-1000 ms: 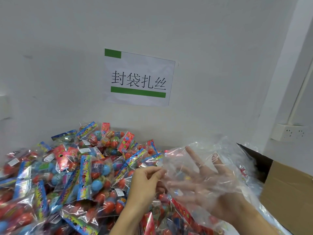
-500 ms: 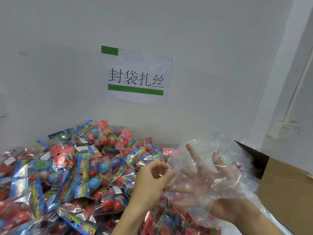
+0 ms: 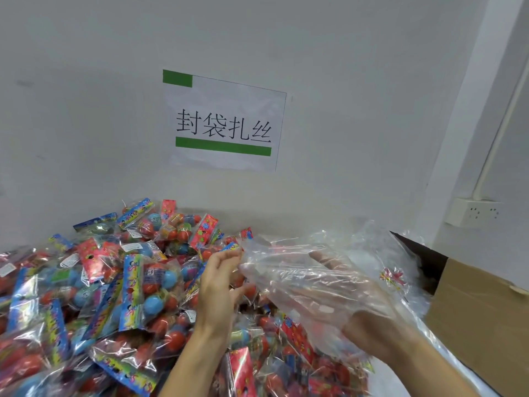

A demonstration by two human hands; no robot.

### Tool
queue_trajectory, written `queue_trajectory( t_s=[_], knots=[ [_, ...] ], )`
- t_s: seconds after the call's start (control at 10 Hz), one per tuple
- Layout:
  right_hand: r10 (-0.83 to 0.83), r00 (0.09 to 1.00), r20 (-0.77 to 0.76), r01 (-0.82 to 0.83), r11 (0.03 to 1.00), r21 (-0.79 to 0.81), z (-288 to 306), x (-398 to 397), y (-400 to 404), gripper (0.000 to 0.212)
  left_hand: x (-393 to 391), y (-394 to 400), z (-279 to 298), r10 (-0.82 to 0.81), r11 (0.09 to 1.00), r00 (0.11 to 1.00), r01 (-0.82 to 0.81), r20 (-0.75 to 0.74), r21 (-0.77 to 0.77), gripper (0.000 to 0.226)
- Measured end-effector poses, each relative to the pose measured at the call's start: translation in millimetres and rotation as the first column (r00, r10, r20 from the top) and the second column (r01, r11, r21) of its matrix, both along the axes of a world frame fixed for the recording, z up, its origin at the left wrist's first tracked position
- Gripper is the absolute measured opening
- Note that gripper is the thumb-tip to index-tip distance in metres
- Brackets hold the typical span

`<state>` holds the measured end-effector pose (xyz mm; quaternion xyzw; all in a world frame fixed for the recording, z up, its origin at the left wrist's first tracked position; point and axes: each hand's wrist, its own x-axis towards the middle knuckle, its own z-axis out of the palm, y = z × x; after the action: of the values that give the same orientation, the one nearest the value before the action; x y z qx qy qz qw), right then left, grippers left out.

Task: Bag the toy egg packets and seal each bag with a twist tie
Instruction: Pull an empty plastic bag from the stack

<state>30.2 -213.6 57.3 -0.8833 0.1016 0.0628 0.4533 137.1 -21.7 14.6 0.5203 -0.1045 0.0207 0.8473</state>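
Bag (image 3: 315, 270) clear, empty, long way lies left to right. Right hand (image 3: 337, 293) inside, fingers spread flat. Left hand (image 3: 220, 285) pinches bag edge. Egg packets (image 3: 137, 282) heaped just left, nearest left hand.

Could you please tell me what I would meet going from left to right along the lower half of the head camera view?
Heap of toy egg packets → left hand pinching the bag's edge → clear plastic bag → right hand inside the bag, fingers straight → cardboard box.
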Motion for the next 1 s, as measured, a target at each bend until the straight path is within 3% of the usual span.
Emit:
queue_trajectory(
  t_s=[0.1,0.2,0.3,0.4,0.5,0.6,0.8,1.0],
  knots=[
    [-0.005,0.995,-0.103,0.020,0.989,0.143,-66,-33,-49,0.038,2,7,2,-0.037,0.991,0.999,0.037,0.000,0.130,0.032],
    [0.096,0.995,-0.033,-0.092,0.991,0.094,-114,-54,-62,0.032,5,17,5,-0.217,0.896,0.973,0.231,-0.080,0.379,0.053],
    [0.168,0.967,-0.191,-0.130,0.972,0.198,-160,-11,63,0.027,2,20,0,-0.402,0.706,0.908,0.390,-0.119,0.591,0.020],
    [0.444,0.854,-0.272,-0.088,0.637,0.765,-38,-17,19,0.014,2,14,-3,-0.212,0.797,0.977,0.180,-0.013,0.577,0.007],
    [0.197,0.980,-0.040,-0.104,0.666,0.739,8,-2,-2,0.059,8,15,-2,0.071,0.956,0.996,-0.051,-0.059,0.290,0.007],
    [0.072,0.994,0.079,-0.107,0.639,0.762,2,6,-23,0.041,19,26,-1,0.213,0.977,0.965,-0.210,-0.151,0.032,0.007],
    [-0.030,0.978,0.206,-0.144,0.619,0.772,15,-4,-40,0.054,22,24,-7,0.241,0.970,0.963,-0.235,-0.120,0.063,0.004],
    [-0.021,0.957,0.289,-0.168,0.772,0.613,9,-7,-42,0.059,21,19,-11,0.185,0.974,0.981,-0.176,-0.051,0.145,0.004]
  ],
)
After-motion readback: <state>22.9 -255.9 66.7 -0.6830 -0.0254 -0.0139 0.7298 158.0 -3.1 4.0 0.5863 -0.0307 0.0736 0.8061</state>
